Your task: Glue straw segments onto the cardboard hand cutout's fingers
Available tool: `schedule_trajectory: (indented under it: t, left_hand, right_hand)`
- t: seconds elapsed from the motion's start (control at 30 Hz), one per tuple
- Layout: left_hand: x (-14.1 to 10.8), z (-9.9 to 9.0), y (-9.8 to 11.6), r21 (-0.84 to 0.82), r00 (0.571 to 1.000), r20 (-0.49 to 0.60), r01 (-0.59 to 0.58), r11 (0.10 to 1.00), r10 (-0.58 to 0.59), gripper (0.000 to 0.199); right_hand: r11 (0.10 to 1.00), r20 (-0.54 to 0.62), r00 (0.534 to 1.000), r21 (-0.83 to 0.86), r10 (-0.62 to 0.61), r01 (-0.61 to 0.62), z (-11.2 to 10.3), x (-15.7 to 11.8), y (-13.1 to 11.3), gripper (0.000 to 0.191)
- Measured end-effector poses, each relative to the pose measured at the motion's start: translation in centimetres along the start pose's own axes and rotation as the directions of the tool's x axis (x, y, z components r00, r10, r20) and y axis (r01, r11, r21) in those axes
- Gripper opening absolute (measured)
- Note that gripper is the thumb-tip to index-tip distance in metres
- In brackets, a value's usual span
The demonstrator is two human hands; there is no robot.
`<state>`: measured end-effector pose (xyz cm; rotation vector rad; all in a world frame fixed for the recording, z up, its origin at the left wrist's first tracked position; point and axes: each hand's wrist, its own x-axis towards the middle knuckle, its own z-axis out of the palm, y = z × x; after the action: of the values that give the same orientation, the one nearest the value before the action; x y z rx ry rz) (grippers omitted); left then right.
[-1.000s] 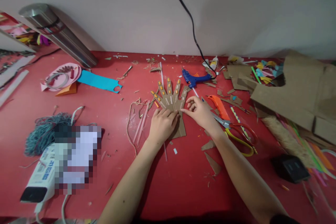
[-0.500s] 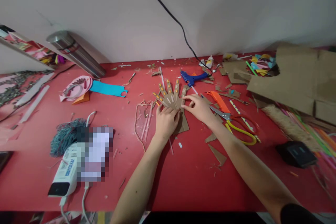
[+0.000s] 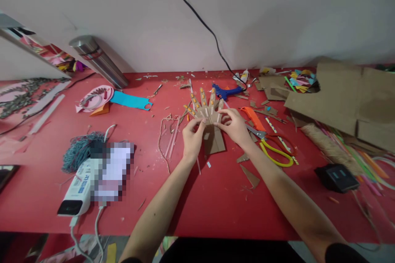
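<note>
A cardboard hand cutout (image 3: 212, 136) lies in the middle of the red table, its fingers pointing to the wall. Small orange tube pieces sit along several of its fingers, and pale straw pieces on its palm. My left hand (image 3: 193, 137) is at the cutout's left edge, thumb and forefinger closed together over the palm. On the other side, my right hand (image 3: 235, 128) pinches the cutout around the base of its rightmost finger. Fingertips partly hide the cardboard there. A blue glue gun (image 3: 228, 91) lies just beyond the cutout.
Scissors (image 3: 274, 154) with yellow and red handles and an orange cutter (image 3: 253, 118) lie right of my hands. Cardboard sheets (image 3: 327, 100) cover the far right. String and clear straws (image 3: 173, 137) lie left, with a power bank (image 3: 77, 189) and a steel flask (image 3: 100, 61) farther off.
My left hand has gone from lying across the palm of the cutout to a pinch at its left side. My right hand stays at the right edge. The view has shifted slightly.
</note>
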<state>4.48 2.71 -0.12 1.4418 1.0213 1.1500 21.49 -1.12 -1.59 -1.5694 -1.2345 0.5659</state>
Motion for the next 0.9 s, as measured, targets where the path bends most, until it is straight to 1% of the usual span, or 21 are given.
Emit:
schedule_trajectory:
  t: [0.07, 0.13, 0.17, 0.23, 0.27, 0.3, 0.33, 0.4, 0.53, 0.6, 0.7, 0.8, 0.9]
  left_hand:
    - [-0.1, 0.3, -0.1, -0.116, 0.994, -0.097, 0.029, 0.993, -0.041, 0.014]
    - [-0.5, 0.6, 0.0, -0.211, 0.982, -0.169, 0.047, 0.976, -0.084, 0.026]
    - [-0.8, 0.8, 0.1, -0.259, 0.978, -0.176, 0.065, 0.964, -0.113, 0.033]
    - [-1.7, 1.1, 0.7, -0.352, 0.977, -0.109, 0.135, 0.926, -0.184, 0.044]
    - [-2.2, 1.2, 1.0, -0.426, 0.965, 0.005, 0.240, 0.872, -0.262, 0.047]
    - [-2.7, 1.3, 1.4, -0.455, 0.932, 0.143, 0.362, 0.813, -0.334, 0.048]
    - [-3.1, 1.3, 1.6, -0.452, 0.900, 0.222, 0.435, 0.778, -0.374, 0.048]
    - [-3.5, 1.1, 2.0, -0.428, 0.865, 0.288, 0.499, 0.754, -0.410, 0.045]
    - [-3.3, 0.7, 2.2, -0.389, 0.831, 0.330, 0.552, 0.738, -0.448, 0.045]
    - [-3.1, 0.6, 2.1, -0.380, 0.812, 0.348, 0.580, 0.721, -0.469, 0.047]
    - [-3.1, 0.7, 2.0, -0.380, 0.798, 0.349, 0.600, 0.704, -0.491, 0.048]
    - [-3.2, 0.8, 1.8, -0.396, 0.798, 0.331, 0.602, 0.693, -0.504, 0.050]
    - [-3.2, 1.0, 1.3, -0.406, 0.813, 0.289, 0.582, 0.704, -0.506, 0.050]
  right_hand:
    - [1.000, -0.030, 1.000, 0.010, -0.010, 0.010, -0.5, -0.8, -0.3, 0.043]
    - [1.000, -0.044, 0.999, 0.024, -0.018, 0.020, -1.1, -1.8, -0.6, 0.040]
    - [0.999, -0.043, 0.999, 0.031, -0.023, 0.024, -1.3, -2.4, -0.8, 0.038]
    - [0.999, -0.028, 0.999, 0.036, -0.032, 0.033, -1.7, -3.5, -1.2, 0.036]
    - [0.999, -0.014, 0.999, 0.033, -0.040, 0.040, -1.9, -4.0, -1.4, 0.035]
    - [0.998, 0.001, 0.999, 0.024, -0.050, 0.050, -2.0, -4.4, -1.6, 0.034]
    - [0.998, 0.016, 0.998, 0.013, -0.062, 0.061, -2.2, -4.8, -1.8, 0.033]
    - [0.996, 0.044, 0.995, -0.015, -0.087, 0.087, -2.6, -5.1, -2.0, 0.031]
    - [0.992, 0.085, 0.990, -0.041, -0.114, 0.118, -3.4, -4.9, -1.7, 0.028]
    - [0.993, 0.111, 0.987, -0.024, -0.114, 0.118, -3.8, -4.8, -1.4, 0.029]
    - [0.995, 0.152, 0.983, 0.018, -0.101, 0.099, -4.1, -4.9, -0.9, 0.031]
    - [0.996, 0.171, 0.983, 0.067, -0.069, 0.059, -4.1, -5.1, -0.8, 0.032]
    - [0.992, 0.179, 0.983, 0.126, -0.027, 0.005, -4.0, -5.4, -0.9, 0.033]
